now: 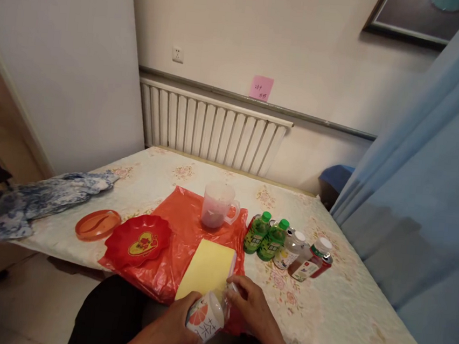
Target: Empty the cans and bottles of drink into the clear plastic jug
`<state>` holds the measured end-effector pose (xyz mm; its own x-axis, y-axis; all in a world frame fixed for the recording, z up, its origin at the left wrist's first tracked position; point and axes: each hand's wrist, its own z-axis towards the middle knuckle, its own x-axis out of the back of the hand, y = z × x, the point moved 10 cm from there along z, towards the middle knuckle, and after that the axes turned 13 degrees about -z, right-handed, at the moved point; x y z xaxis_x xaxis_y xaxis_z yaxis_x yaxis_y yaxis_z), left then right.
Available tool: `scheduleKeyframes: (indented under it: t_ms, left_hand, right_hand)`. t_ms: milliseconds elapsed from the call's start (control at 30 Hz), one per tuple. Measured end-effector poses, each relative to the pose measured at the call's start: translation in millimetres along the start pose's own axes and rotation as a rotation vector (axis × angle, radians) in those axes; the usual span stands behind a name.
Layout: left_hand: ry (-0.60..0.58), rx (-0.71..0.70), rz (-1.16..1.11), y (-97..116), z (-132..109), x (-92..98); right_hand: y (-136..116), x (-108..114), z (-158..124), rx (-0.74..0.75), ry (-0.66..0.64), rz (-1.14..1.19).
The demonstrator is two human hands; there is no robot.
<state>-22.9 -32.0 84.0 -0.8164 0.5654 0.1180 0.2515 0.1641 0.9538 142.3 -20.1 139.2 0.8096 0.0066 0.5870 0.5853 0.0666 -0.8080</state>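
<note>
My left hand [176, 324] is wrapped round a bottle [206, 318] with a white label showing an orange citrus slice, tilted toward the right. At the bottle's clear neck, my right hand [251, 304] pinches a small white cap [234, 287]; whether the cap still touches the neck I cannot tell. Just beyond both hands lies a yellow sheet [208, 267] on a spread red plastic bag [187, 208]. A translucent pink measuring jug [217, 206] with a handle stands behind it, something dark low inside.
Left of the jug are a scalloped red plate [123, 237] and an orange dish [97, 225]. Several drinks stand on the right, among them two green-capped bottles [256, 234] and a brown drink bottle [305, 263]. Blue-white cloth [44, 197] covers the table's left corner; a blue curtain [425, 201] hangs right.
</note>
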Motion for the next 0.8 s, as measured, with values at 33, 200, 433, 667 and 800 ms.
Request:
scheduleKeyframes:
  t_ms: [33, 200, 433, 667, 800]
  left_hand:
    - [-0.007, -0.005, -0.007, 2.1, -0.9, 1.5]
    - [0.008, -0.012, -0.065, 8.1, -1.7, 23.2]
    - [0.406, -0.235, -0.262, 31.2, 17.1, 110.9]
    - [0.706, -0.317, -0.243, 53.4, 57.7, 167.7]
    - [0.796, -0.347, -0.239, 61.3, 85.8, 185.4]
  right_hand:
    - [-2.2, 0.2, 1.1, 0.008, 0.003, 0.03]
    - [-3.6, 6.4, 16.7, 0.028, 0.093, 0.258]
    - [13.6, -17.8, 58.4, 0.06, 0.225, -0.097]
    - [-13.0, -72.5, 73.2, 0.281, 0.118, -0.461]
    - [-5.6, -89.6, 79.6, 0.28, 0.029, -0.55]
